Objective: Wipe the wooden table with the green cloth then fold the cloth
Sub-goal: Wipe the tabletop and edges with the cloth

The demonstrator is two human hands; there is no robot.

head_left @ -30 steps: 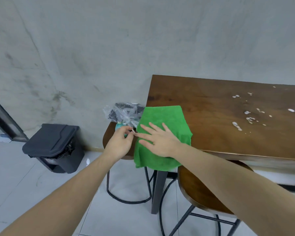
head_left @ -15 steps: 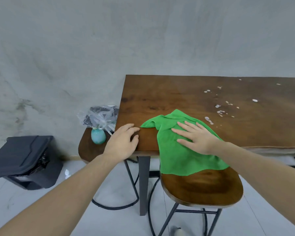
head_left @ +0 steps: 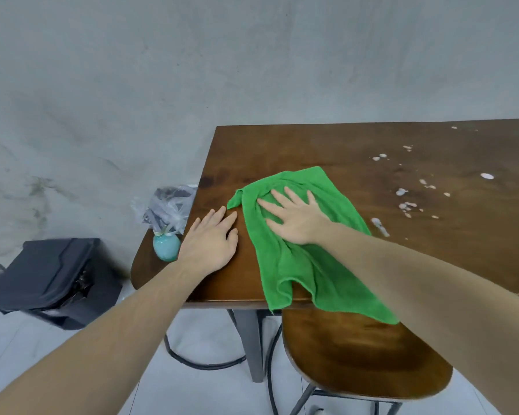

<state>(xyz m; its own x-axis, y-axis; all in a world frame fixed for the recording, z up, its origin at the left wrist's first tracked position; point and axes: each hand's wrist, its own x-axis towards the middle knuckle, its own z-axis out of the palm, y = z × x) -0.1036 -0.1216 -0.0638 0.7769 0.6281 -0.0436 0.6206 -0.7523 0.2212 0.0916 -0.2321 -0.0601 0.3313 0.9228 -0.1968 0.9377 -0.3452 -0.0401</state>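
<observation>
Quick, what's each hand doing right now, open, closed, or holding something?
Left hand: open, fingers straight, resting flat on the wooden table.
Right hand: open, fingers spread, pressing flat on the green cloth; holding nothing.

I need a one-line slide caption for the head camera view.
Right hand presses green cloth flat on wooden table; left hand rests beside it.
</observation>
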